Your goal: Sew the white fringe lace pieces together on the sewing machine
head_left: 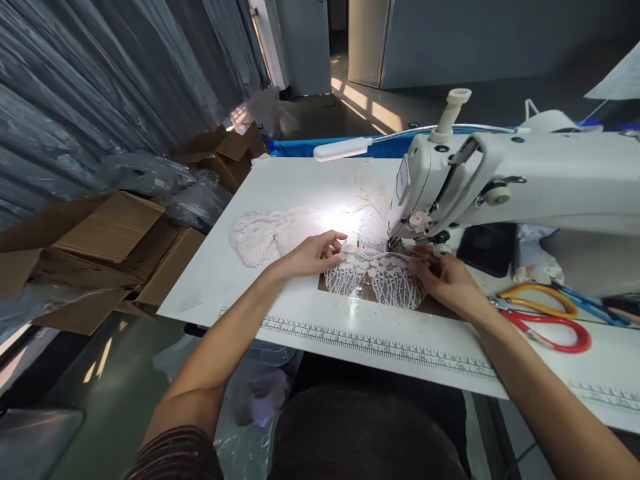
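Nearest, your left hand (313, 255) lies flat, fingers loosely bent, pressing the lace piece (375, 280) from nine o'clock. Your right hand (443, 277) pinches the lace's edge at three o'clock, fingers curled. At twelve o'clock the lace runs under the sewing machine (500, 180). Scissors (545, 317) lie farther right; cardboard boxes (110, 247) stand far left.

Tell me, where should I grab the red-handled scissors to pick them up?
Take the red-handled scissors by the big red loop, probably coming from the right, the open table side. The loop lies flat and clear, while the blade end points left toward the right hand and yellow-handled scissors lie close behind.
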`<control>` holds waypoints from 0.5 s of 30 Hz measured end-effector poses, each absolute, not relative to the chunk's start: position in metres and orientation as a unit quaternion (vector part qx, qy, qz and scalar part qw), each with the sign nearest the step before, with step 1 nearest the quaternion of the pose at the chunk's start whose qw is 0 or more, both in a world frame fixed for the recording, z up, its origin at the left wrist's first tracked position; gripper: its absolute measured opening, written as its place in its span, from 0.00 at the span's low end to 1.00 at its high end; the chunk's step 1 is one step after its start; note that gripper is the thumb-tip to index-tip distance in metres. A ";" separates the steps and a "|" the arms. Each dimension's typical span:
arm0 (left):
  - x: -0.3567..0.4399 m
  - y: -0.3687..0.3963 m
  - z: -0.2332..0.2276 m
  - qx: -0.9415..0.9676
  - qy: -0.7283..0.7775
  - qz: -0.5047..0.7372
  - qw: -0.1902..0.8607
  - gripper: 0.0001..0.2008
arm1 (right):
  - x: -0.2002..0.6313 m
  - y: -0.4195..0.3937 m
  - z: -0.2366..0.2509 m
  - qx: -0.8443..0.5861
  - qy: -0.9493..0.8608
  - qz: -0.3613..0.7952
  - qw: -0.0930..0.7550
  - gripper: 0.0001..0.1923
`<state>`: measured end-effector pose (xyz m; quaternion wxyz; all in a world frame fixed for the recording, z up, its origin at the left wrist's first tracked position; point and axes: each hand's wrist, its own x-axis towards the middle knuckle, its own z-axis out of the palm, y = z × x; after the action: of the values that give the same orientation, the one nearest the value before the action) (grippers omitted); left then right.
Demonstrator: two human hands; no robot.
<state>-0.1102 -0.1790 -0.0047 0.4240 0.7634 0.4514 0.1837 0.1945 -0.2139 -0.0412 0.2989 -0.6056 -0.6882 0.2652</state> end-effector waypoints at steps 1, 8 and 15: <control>-0.110 -0.180 -0.004 0.762 0.455 0.178 0.426 0.24 | 0.193 -0.215 -0.043 -0.611 -0.682 0.265 0.303 0.17; -0.097 -0.181 -0.013 0.681 0.529 0.276 0.423 0.21 | 0.189 -0.220 -0.041 -0.635 -0.652 0.225 0.349 0.17; -0.093 -0.182 -0.017 0.724 0.538 0.281 0.328 0.21 | 0.190 -0.224 -0.034 -0.633 -0.600 0.177 0.455 0.15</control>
<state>-0.0928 -0.1822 -0.0172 0.3276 0.7241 0.5377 0.2813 0.1896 -0.2235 -0.0343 0.4552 -0.6333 -0.6003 0.1774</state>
